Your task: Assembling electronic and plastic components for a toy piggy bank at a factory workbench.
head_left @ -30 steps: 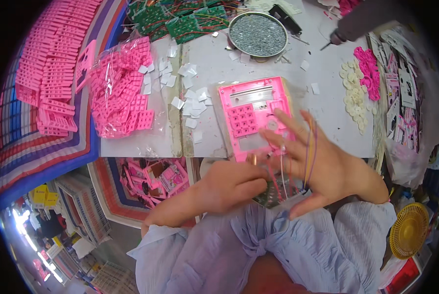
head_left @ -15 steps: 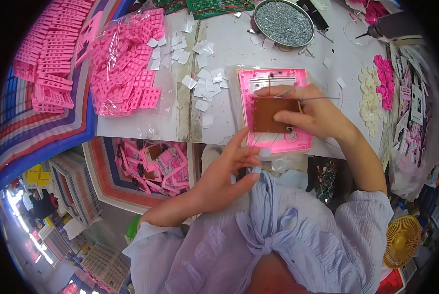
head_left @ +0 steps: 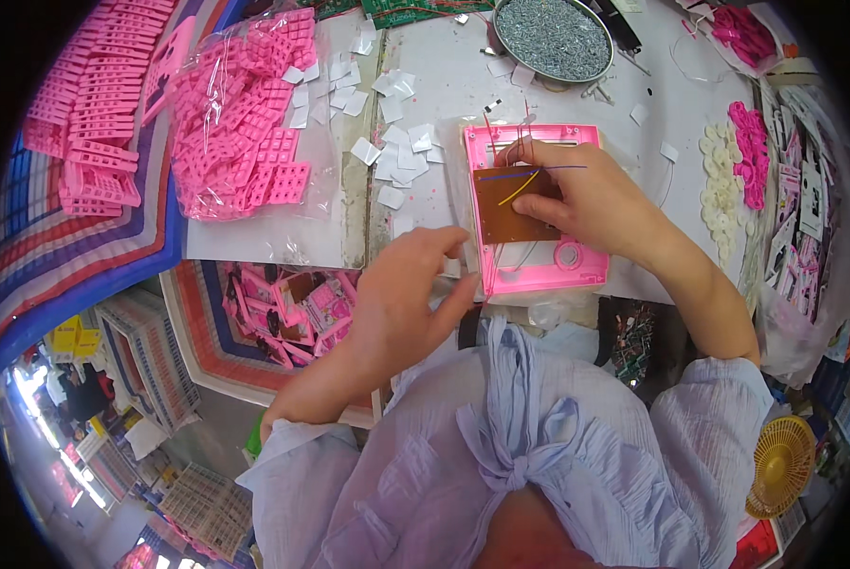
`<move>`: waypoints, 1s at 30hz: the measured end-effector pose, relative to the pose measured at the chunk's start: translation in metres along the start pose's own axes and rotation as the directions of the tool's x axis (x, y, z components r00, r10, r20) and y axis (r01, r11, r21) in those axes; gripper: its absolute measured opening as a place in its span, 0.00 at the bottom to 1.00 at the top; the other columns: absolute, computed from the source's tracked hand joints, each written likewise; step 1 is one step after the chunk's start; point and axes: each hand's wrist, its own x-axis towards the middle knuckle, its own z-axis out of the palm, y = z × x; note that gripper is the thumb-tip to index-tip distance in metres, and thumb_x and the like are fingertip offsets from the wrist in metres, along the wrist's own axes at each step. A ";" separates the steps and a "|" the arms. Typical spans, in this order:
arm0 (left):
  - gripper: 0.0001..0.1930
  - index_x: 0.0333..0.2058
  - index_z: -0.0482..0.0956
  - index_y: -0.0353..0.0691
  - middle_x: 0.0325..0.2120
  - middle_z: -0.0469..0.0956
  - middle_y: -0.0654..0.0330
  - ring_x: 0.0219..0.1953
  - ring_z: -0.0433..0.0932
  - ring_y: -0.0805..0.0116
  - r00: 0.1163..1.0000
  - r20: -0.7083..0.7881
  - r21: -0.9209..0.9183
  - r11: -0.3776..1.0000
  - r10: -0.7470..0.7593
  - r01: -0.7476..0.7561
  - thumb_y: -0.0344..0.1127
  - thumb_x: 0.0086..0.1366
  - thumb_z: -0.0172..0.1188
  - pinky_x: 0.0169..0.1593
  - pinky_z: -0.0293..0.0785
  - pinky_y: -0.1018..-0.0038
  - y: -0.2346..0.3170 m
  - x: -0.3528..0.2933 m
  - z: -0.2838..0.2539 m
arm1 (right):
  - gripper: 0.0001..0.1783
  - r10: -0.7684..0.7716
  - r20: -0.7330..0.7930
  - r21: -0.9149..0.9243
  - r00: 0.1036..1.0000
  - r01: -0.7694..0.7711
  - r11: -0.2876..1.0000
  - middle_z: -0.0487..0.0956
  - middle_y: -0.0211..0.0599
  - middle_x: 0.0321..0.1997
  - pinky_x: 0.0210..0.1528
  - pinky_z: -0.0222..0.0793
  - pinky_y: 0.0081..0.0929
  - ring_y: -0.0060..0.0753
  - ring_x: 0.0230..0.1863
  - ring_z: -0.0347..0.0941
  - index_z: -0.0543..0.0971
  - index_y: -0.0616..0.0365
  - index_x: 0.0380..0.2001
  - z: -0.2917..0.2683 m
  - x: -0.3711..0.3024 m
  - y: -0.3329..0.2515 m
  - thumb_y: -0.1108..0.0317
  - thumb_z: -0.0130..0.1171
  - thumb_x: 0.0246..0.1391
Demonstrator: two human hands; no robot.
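A brown circuit board [head_left: 515,220] with thin blue and yellow wires is pinched in my right hand [head_left: 591,194], thumb on top and fingers beneath. It is held over a pink plastic case half [head_left: 539,278], open side up, which lies on the table. Dark wires with small ends stick out past the case's far edge. By the case's left side is my left hand [head_left: 401,294], its thumb and bent fingers apart with nothing visible between them. Its thumb tip comes close to the case's near left corner.
Small white squares [head_left: 401,156] lie scattered left of the case. Further left is a clear bag of pink keypads [head_left: 254,133]. A round tin of screws [head_left: 553,43] stands at the back. Cream discs [head_left: 719,190] lie on the right. Below the table edge sits a box of pink parts [head_left: 297,308].
My right hand has shifted the board slightly left and toward the far side. My left hand has drawn back to the left, its fingers bending. The wires have swung across the board.
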 end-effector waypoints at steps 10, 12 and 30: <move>0.27 0.52 0.79 0.41 0.55 0.76 0.61 0.65 0.67 0.65 0.937 0.184 0.442 0.827 0.296 -0.348 0.50 0.57 0.67 0.69 0.51 0.51 -0.001 0.025 0.018 | 0.37 -0.207 -0.269 -0.522 0.941 0.038 0.852 0.76 0.46 0.53 0.51 0.71 0.40 0.49 0.57 0.72 0.73 0.60 0.58 -0.001 -0.037 -0.025 0.65 0.72 0.41; 0.27 0.52 0.79 0.41 0.55 0.76 0.61 0.64 0.69 0.65 0.936 0.185 0.416 0.839 0.299 -0.351 0.49 0.57 0.67 0.67 0.53 0.52 -0.001 0.026 0.017 | 0.37 -0.245 -0.171 -0.523 0.954 0.123 0.843 0.75 0.48 0.58 0.57 0.69 0.42 0.50 0.62 0.68 0.74 0.63 0.57 0.008 -0.048 -0.023 0.64 0.70 0.41; 0.24 0.52 0.78 0.41 0.55 0.76 0.60 0.62 0.72 0.67 0.892 0.336 0.374 0.827 0.302 -0.420 0.43 0.58 0.66 0.48 0.65 0.63 0.000 0.048 0.000 | 0.30 -0.216 0.082 -0.675 0.973 0.214 0.706 0.70 0.54 0.66 0.66 0.59 0.48 0.47 0.67 0.63 0.74 0.71 0.57 0.021 -0.049 -0.030 0.62 0.53 0.53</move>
